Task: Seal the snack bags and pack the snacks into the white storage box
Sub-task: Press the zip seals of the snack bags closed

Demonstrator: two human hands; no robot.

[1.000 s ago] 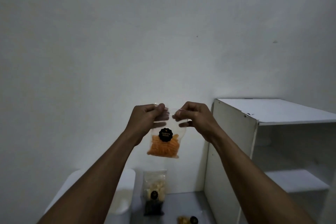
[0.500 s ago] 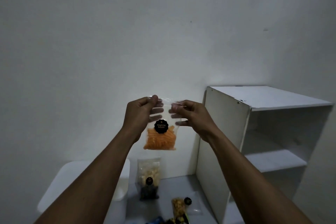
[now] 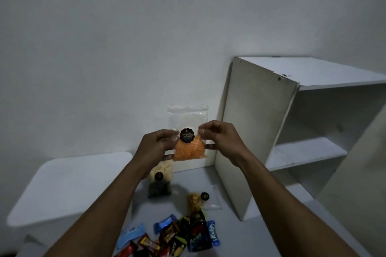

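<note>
The left hand (image 3: 155,146) and right hand (image 3: 219,136) have slid down from the top of the orange snack bag (image 3: 188,150) to its middle and pinch its side edges. The white storage box (image 3: 69,181) sits below and left of the fingers, nearer the left hand. The bag stands upright, zip strip (image 3: 188,109) above the fingertips.

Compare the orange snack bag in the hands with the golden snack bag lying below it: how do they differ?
The orange snack bag is held upright, the left hand and right hand pinching its sides; the golden snack bag lies flat on the grey surface, untouched. The held bag's pieces are orange, the lying bag's golden-brown. Both are clear plastic with a round black sticker.
</note>
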